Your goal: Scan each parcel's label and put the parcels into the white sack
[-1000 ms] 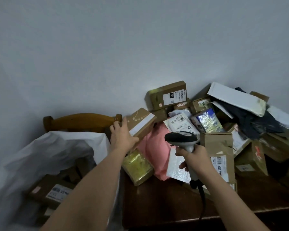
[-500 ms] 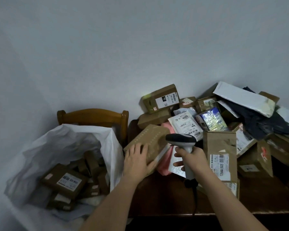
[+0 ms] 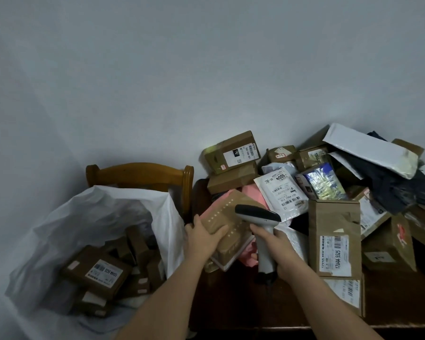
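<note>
My left hand point(image 3: 204, 238) grips a brown cardboard parcel point(image 3: 233, 229) with rows of pale dots, held tilted over the table's left end. My right hand point(image 3: 275, 249) holds the white and black barcode scanner point(image 3: 258, 214) by its handle, its head just above that parcel. The white sack point(image 3: 103, 217) stands open at the left with several brown boxes inside, one showing a white label point(image 3: 103, 272). A heap of parcels point(image 3: 317, 187) covers the table behind my hands.
The dark wooden table point(image 3: 268, 307) carries the heap, with a tall labelled box point(image 3: 334, 239) just right of the scanner. A wooden chair point(image 3: 142, 174) stands behind the sack. A pink soft parcel point(image 3: 252, 192) lies under the held box. A plain grey wall is behind.
My left hand pulled the brown parcel off the heap, down and toward me, turning it under the scanner. The view swung left, showing more of the sack. The scanner hand stayed nearly still.
</note>
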